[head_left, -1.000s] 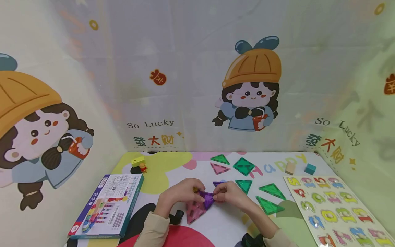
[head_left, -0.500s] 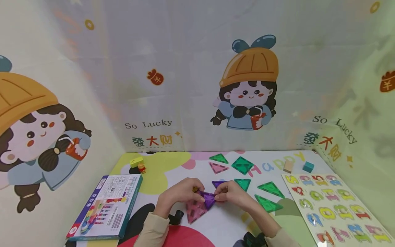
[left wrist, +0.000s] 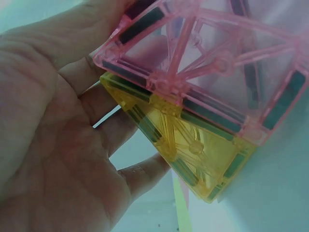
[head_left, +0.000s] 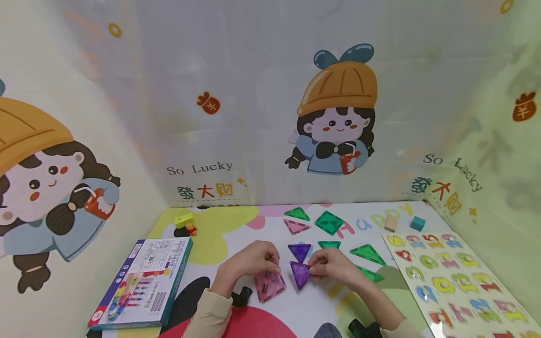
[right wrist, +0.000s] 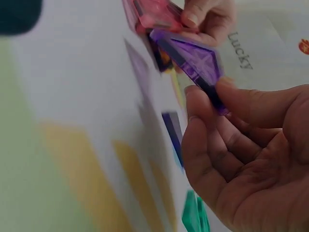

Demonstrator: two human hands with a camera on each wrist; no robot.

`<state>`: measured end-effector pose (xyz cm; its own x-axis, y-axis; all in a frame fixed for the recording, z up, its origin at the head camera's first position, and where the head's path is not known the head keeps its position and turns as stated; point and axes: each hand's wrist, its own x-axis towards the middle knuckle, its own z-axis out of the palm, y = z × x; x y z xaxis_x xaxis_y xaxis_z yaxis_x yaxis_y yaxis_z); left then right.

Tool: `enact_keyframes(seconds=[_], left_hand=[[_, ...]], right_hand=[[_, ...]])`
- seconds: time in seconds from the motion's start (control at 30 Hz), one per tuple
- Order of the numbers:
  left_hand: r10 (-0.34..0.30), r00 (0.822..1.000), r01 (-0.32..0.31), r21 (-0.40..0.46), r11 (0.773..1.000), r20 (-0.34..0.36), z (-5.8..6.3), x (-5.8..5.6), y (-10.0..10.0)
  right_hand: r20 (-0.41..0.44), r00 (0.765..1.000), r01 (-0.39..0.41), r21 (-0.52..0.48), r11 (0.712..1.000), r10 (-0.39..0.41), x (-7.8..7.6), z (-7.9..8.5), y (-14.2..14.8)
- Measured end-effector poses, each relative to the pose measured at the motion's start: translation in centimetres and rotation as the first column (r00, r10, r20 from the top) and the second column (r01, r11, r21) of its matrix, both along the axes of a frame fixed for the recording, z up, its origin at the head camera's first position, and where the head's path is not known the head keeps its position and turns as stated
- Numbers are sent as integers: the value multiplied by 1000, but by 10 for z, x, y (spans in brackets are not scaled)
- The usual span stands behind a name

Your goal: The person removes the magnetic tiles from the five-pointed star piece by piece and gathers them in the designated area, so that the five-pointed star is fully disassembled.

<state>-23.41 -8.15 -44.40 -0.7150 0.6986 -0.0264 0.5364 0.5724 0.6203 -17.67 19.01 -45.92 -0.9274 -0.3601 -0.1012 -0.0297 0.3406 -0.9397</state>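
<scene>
My left hand (head_left: 249, 259) grips a pink magnetic tile (head_left: 270, 285) between thumb and fingers. Below the pink piece, in the left wrist view, a yellow triangular tile (left wrist: 193, 145) adjoins it along one edge. To its right, my right hand (head_left: 331, 266) pinches a purple triangular tile (head_left: 300, 276) by one corner, thumb against index finger. In the right wrist view that triangle (right wrist: 195, 60) hangs over the table, its far tip overlapping the pink tile (right wrist: 157, 13). A second purple triangle (head_left: 299, 252) lies just beyond the held one.
Green tiles (head_left: 367, 254) and a pink triangle (head_left: 297, 226) lie behind and to the right. A boxed toy (head_left: 141, 281) is at left, a number puzzle board (head_left: 458, 281) at right. Small blocks (head_left: 417, 223) and a yellow piece (head_left: 183, 219) stand near the back wall.
My right hand has drawn the purple triangle rightward, away from the pink tile and left fingers, and turned it point down. The left hand still grips the pink tile.
</scene>
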Motion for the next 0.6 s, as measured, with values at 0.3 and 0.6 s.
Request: enact_keyframes(seconds=[0.3,0.6], left_hand=[[47,999,-47,-16,999,7,5,3,0],[37,999,-36,-13,999,19,0,3,1]], right_hand=[[-34,997,-55,173,983,62,16,7,44],[-138,990,47,385,922,7,13,6,50]])
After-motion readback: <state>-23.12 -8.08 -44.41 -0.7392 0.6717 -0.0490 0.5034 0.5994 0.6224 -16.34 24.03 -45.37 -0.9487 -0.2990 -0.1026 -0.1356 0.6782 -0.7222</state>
